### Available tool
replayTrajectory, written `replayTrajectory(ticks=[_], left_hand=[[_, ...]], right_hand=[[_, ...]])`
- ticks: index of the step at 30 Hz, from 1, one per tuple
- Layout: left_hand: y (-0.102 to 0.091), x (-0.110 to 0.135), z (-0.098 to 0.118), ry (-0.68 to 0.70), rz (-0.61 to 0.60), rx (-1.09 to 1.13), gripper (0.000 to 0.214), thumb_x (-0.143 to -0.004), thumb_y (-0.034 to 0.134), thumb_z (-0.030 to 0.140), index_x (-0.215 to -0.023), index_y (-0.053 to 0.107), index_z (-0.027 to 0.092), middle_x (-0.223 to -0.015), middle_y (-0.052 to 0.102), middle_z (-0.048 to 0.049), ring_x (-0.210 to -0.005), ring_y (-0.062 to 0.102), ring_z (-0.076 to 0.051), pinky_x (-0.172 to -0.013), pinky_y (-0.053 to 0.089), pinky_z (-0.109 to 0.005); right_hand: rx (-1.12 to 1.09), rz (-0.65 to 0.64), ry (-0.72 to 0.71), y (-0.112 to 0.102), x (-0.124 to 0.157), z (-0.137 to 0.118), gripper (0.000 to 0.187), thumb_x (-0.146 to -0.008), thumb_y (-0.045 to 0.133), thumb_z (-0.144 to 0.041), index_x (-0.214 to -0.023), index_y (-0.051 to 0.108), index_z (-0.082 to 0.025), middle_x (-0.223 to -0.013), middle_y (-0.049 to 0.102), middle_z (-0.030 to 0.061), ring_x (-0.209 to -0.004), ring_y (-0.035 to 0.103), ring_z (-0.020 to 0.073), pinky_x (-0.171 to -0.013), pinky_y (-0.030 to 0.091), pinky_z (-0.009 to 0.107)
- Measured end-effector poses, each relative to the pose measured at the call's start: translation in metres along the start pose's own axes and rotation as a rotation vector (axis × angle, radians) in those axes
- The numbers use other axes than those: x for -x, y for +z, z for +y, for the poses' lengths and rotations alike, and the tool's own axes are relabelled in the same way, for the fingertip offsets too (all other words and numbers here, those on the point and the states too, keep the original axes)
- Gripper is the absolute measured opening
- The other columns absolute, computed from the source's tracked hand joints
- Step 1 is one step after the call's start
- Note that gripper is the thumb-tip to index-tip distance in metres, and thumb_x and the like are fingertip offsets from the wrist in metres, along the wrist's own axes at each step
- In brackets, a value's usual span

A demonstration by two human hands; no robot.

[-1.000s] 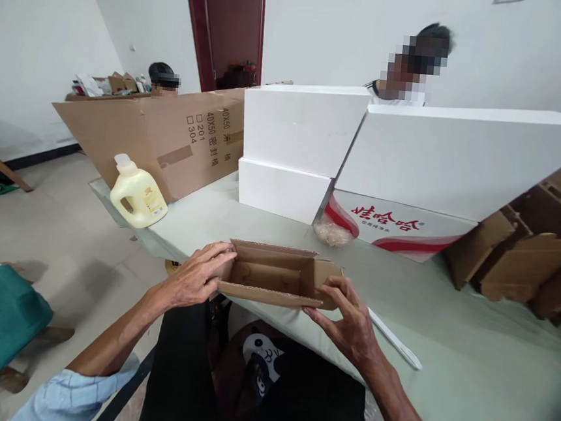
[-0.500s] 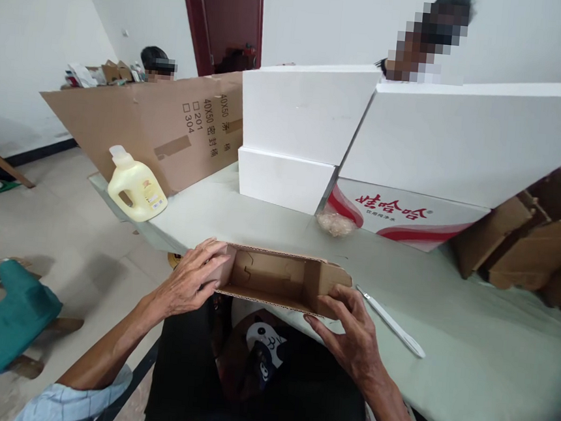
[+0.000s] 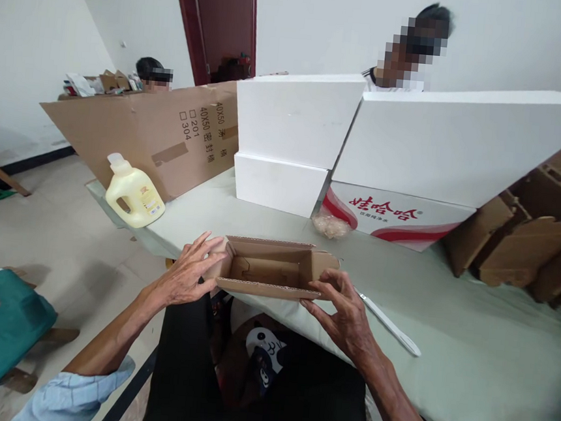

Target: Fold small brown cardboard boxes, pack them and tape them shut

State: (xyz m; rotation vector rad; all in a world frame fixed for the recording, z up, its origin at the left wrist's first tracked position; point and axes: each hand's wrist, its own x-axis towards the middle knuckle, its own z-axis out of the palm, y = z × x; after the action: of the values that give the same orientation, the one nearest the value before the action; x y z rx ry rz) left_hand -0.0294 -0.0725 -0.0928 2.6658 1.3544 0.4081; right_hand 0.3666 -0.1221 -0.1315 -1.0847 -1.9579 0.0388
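A green cloth-covered stool [image 3: 9, 331] stands at far left, and a pale yellow jug [image 3: 137, 199] with a whitish cap sits on the table [image 3: 485, 346], its label too small to read. Just behind the jug, a large brown carton [image 3: 140, 129] bears dark print: "40X50 汤桶", "40X50 密封桶", and "201" and "304", each with a small square. In front, the left hand [image 3: 184, 274] grasps the left end of a small cardboard box [image 3: 266, 289], fingers spread over the end flap and thumb at the near corner. The box is at the near edge of the table, between the two hands: plain brown, long and narrow, open at the top, with raw corrugated rims, a cut line showing inside and a flap jutting out on the right. Beyond it stand white boxes [image 3: 293, 120]. The right hand [image 3: 338, 304] grips that right flap, with bent fingers on its inner side and the thumb by the near edge. Farther back, a white carton [image 3: 408, 215] with red bands reads "娃哈哈" in red over "饮用纯净水". A thin white knife [image 3: 391, 324] lies just right of the right hand, and brown cardboard pieces [image 3: 538, 239] lean at far right.
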Motion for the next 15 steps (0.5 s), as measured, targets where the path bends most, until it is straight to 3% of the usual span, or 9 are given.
replayTrajectory(ticks=[3, 7, 11, 15], left_hand=[[-0.003, -0.003, -0.004, -0.017, -0.061, 0.011, 0.062, -0.093, 0.067, 0.031, -0.155, 0.06, 0.028, -0.179, 0.034, -0.0135, -0.169, 0.019, -0.047, -0.123, 0.037, -0.078], [-0.003, -0.004, -0.005, -0.018, -0.098, -0.006, 0.073, -0.086, 0.078, 0.031, -0.156, 0.058, 0.029, -0.181, 0.03, -0.0141, -0.169, 0.017, -0.05, -0.123, 0.036, -0.081], [0.002, -0.003, -0.005, -0.005, -0.058, -0.072, 0.077, -0.084, 0.082, 0.025, -0.157, 0.056, 0.029, -0.179, 0.034, -0.0156, -0.169, 0.016, -0.049, -0.121, 0.039, -0.078], [0.005, 0.002, -0.007, 0.047, 0.018, -0.137, 0.095, -0.083, 0.087, 0.025, -0.166, 0.043, 0.029, -0.176, 0.038, -0.0193, -0.167, 0.023, -0.049, -0.118, 0.044, -0.076]], right_hand=[[0.01, -0.025, 0.004, 0.002, -0.004, 0.005, 0.016, -0.105, 0.071, -0.035, -0.114, 0.074, -0.023, -0.122, 0.06, 0.0129, -0.108, 0.07, 0.0263, -0.092, 0.063, 0.04], [-0.009, -0.038, -0.014, 0.009, -0.005, 0.012, 0.017, -0.106, 0.067, -0.032, -0.094, 0.074, -0.022, -0.127, 0.063, 0.0141, -0.114, 0.069, 0.0279, -0.096, 0.062, 0.042], [-0.077, -0.081, 0.023, 0.012, -0.008, 0.015, 0.028, -0.11, 0.06, -0.036, -0.09, 0.075, -0.024, -0.129, 0.067, 0.0125, -0.118, 0.068, 0.0285, -0.098, 0.059, 0.043], [-0.176, -0.13, 0.126, 0.003, -0.016, 0.014, 0.036, -0.111, 0.057, -0.046, -0.089, 0.076, -0.024, -0.122, 0.07, 0.0106, -0.115, 0.067, 0.0277, -0.097, 0.057, 0.04]])
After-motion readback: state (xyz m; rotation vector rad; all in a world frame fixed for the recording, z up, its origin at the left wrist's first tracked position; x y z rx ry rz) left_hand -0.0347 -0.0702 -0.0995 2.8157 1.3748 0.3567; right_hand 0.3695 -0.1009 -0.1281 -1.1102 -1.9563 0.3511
